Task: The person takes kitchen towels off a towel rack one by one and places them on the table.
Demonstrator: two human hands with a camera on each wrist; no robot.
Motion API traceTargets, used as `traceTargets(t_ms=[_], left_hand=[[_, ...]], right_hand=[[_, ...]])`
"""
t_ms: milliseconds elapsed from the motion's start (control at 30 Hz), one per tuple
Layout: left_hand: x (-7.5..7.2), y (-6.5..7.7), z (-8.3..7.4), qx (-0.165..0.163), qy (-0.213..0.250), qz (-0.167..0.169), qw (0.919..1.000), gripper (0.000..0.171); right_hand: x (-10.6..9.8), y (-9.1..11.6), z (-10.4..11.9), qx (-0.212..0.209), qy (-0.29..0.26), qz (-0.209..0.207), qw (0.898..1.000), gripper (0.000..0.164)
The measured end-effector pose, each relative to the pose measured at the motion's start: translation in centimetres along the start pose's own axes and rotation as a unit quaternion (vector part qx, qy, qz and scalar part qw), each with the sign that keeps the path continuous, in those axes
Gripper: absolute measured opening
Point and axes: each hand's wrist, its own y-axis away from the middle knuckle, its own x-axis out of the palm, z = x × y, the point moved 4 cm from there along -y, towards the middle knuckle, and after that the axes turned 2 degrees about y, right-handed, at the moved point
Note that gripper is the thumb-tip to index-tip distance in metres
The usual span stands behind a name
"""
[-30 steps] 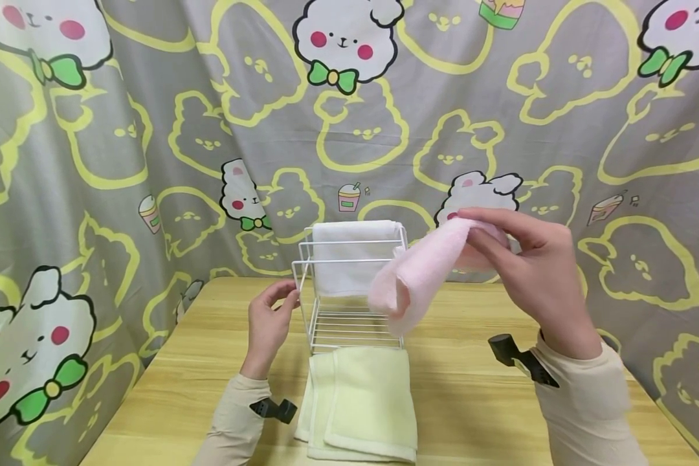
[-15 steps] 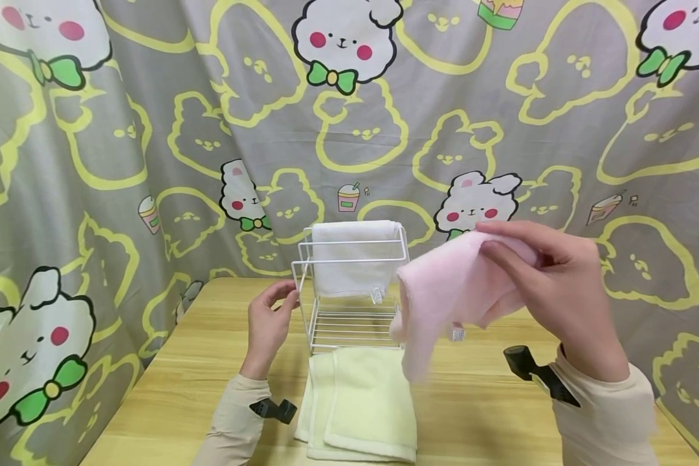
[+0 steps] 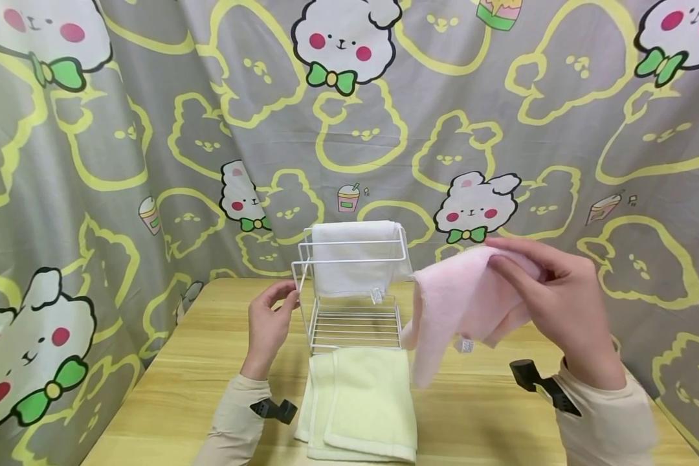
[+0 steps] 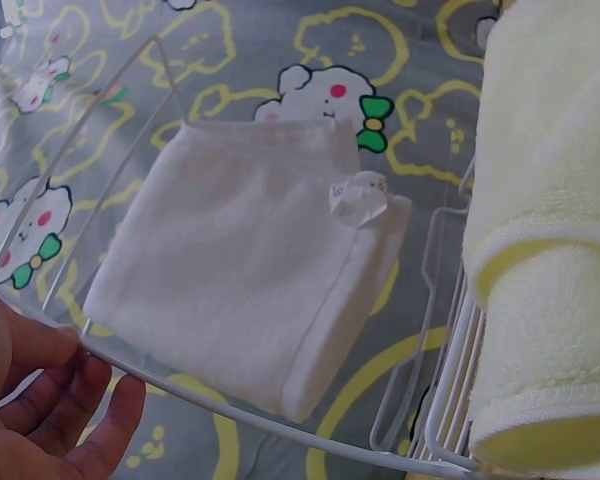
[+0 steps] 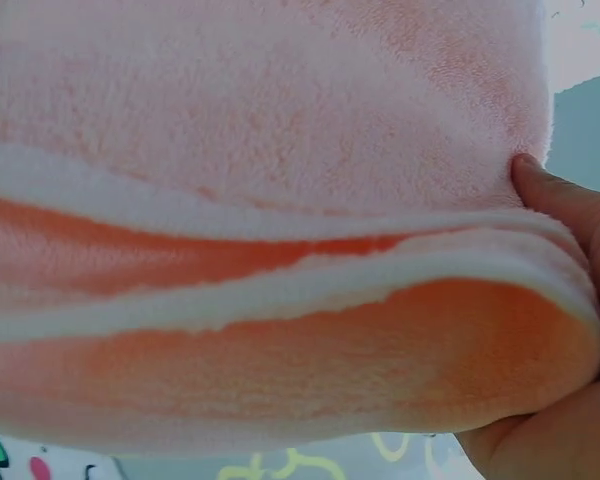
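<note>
My left hand (image 3: 270, 323) pinches the left side wire of a white wire rack (image 3: 349, 261); in the left wrist view its thumb and fingers (image 4: 40, 360) are on that wire. A white towel (image 3: 349, 278) with a small tag hangs folded over the rack's rear bar. To the right of the rack, my right hand (image 3: 565, 298) pinches a pink towel (image 3: 466, 291) by its upper part. The towel hangs in loose folds in the air, its tag showing below. Pink cloth (image 5: 280, 120) fills most of the right wrist view.
A folded pale yellow towel (image 3: 369, 408) lies at the front of the rack, over the near end of its base. The rack stands on a wood-grain table (image 3: 180, 362). Behind is a grey patterned curtain (image 3: 384, 142).
The pink towel has moved right and down, away from the rack, in my right hand, and its folds now hang looser. My left hand stays on the rack.
</note>
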Motion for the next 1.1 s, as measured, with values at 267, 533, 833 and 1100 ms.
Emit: traceTargets(t_ms=[267,533,833,1100], left_hand=[[0.0,0.0,0.0,-0.004,-0.002,-0.001,1.0000,0.018],[0.0,0.0,0.0,-0.008,-0.004,-0.005,1.0000,0.017],[-0.1,-0.1,0.1,-0.011,-0.008,-0.004,0.9999,0.017],[-0.1,0.0,0.1,-0.009,-0.005,-0.002,0.9999,0.017]], right_hand=[[0.9,1.5,-3.5,0.041,0.005,0.013,0.999,0.025],[2.2,2.9,-6.3,0.056,0.027,0.046,0.997,0.021],[3.3,4.5,-9.9,0.064,0.055,0.089,0.992,0.020],[4.9,5.0,-13.4,0.079,0.075,0.128,0.986,0.022]])
